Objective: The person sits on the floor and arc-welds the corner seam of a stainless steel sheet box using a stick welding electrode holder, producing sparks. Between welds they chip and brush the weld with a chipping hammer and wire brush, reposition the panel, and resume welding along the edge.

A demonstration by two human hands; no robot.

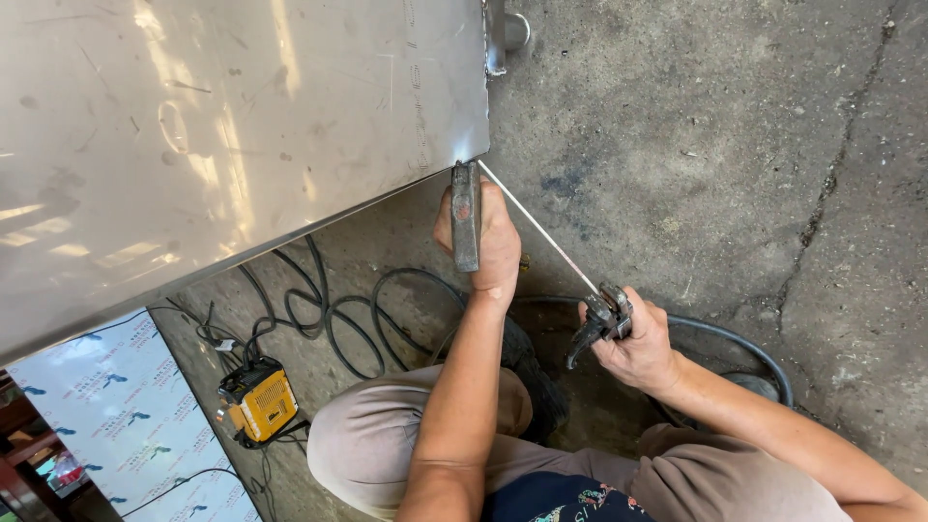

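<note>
Corner weld setup on the steel sheet (222, 135): you're crouched on the concrete floor (735, 145) with both hands at the sheet's lower corner. Your left hand (483, 242) is wrapped around a hammer (465, 217), head up against the sheet edge right at the corner, bracing it from below. Your right hand (633, 338) is clamped on the electrode holder (601, 324), and the welding rod (536, 227) runs up and left from it, tip touching or just beside that same corner, beside the hammer head. No arc visible, so I'd judge you're at the positioning stage, about to tack. Next move likely calls for a steady left hand so the edge doesn't shift, rod tip kept on the joint and not on the hammer, and a short strike. Can't tell what the sheet joins to underneath; it's hidden. A tube or bracket (503, 34) shows at the sheet's far edge. The holder's black cable (735, 343) loops behind your right arm; more cables (338, 309) lie coiled under the sheet, near a small yellow welder unit (259, 401) by your knee. Watch the cables when you shift.
</note>
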